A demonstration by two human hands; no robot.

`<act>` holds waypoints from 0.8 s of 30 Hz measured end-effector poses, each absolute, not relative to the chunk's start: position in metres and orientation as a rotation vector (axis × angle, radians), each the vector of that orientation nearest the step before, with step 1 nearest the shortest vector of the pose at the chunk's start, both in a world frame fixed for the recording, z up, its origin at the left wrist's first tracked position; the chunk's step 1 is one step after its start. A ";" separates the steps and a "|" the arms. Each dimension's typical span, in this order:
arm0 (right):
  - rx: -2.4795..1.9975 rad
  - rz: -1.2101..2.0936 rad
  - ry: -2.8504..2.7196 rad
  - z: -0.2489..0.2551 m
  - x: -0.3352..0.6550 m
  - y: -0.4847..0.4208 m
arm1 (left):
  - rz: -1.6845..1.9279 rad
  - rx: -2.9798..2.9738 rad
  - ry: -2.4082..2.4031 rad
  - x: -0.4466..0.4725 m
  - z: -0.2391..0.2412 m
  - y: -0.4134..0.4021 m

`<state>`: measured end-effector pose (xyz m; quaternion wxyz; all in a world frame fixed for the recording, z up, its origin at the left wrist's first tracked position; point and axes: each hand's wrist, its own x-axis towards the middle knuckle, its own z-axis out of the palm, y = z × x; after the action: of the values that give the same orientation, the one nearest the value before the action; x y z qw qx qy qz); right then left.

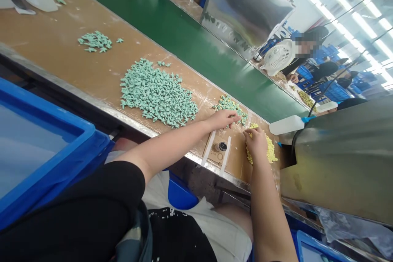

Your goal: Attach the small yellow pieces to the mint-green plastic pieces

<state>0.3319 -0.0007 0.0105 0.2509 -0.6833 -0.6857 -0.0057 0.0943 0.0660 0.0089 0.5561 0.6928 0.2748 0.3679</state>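
My left hand is held over the bench with its fingers bent together, beside a small pile of mint-green pieces mixed with yellow ones. Anything in its fingertips is too small to make out. My right hand rests at the pile of small yellow pieces, with thumb and fingers drawn together toward the left hand. What it pinches, if anything, is hidden. Below and between the hands stands a small dark-topped jar between two strips of white tape. A large heap of mint-green star-like pieces lies left of my left hand.
A smaller green group lies farther left. Behind the bench runs a green conveyor belt. A white bottle and a metal housing stand at right. Blue bins flank me. Across sit a fan and another person.
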 end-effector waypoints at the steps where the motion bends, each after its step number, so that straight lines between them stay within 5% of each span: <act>1: -1.782 0.062 -1.796 0.011 0.324 -0.003 | 0.833 1.592 0.642 0.097 0.009 0.066; 6: -1.387 0.410 -1.410 0.001 0.279 -0.009 | 0.614 1.481 0.481 0.106 0.008 0.061; 24: -1.255 0.233 -1.432 -0.007 0.259 -0.018 | 0.492 1.202 0.358 0.095 0.015 0.054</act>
<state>0.2592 -0.0181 -0.0065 0.5743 -0.5355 -0.6111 0.0996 0.0946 0.0544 0.0154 0.7817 0.5565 0.1657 0.2276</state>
